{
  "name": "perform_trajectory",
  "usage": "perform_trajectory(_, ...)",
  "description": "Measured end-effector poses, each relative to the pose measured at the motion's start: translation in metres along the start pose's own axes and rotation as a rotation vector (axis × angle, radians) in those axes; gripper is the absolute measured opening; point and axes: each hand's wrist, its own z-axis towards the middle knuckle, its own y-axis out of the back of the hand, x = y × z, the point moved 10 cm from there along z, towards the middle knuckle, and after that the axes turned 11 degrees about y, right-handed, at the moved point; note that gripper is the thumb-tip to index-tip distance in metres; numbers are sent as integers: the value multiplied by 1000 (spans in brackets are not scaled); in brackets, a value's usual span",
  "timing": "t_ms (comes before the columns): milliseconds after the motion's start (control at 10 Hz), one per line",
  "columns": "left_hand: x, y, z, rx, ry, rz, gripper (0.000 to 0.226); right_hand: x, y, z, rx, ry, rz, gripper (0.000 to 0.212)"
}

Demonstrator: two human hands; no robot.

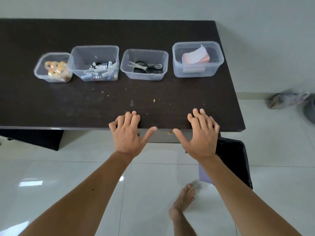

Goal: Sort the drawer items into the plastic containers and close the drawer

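Observation:
Several clear plastic containers stand in a row on the dark table (51,103). From the left, one container (39,72) holds tape rolls, a taller one (80,55) holds batteries, a third (144,53) holds scissors, and the right one (216,65) holds paper notes. My left hand (129,132) and my right hand (201,133) rest on the table's front edge, fingers spread on top and thumbs down over the drawer front (163,137). Neither hand holds anything. The drawer front sits nearly flush under the tabletop.
Small crumbs lie on the table between the containers and my hands. A black-lined bin (235,160) stands on the floor under the table's right corner. A plastic bag (286,99) lies on the floor at the right. My bare foot (184,200) is on the white tiles.

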Motion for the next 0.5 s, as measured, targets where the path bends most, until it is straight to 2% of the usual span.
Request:
perform_trajectory(200,-4,6,1,88,66,2,54,3,3,5,215,-70,57,66)
perform_trajectory(400,-13,14,6,249,98,94,56,5,12,8,392,-48,56,52)
perform_trajectory(500,-16,3,8,383,96,14,71,-3,1,22,542,-142,103,66)
